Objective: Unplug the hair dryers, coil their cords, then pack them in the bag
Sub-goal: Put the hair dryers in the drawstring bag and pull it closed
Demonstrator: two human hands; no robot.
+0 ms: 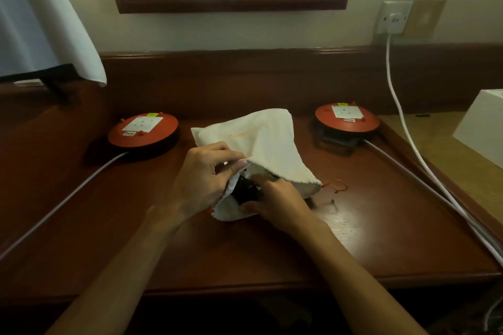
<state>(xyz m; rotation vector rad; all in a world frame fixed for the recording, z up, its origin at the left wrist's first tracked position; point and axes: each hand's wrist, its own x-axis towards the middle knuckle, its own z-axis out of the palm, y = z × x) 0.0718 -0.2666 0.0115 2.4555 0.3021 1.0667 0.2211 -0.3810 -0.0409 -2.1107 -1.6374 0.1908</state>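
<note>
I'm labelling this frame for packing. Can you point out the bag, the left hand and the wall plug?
bag (268,141): head view, on its upper cloth face.
left hand (202,181): head view, on its back.
wall plug (395,21): head view, on its white body in the socket.

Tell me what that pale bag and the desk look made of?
The bag looks like unbleached woven cloth, perhaps cotton: matte, soft folds, frayed mouth edge. The desk looks like dark reddish wood, or a veneer, with a glossy varnish: it mirrors a patch of light.
</note>
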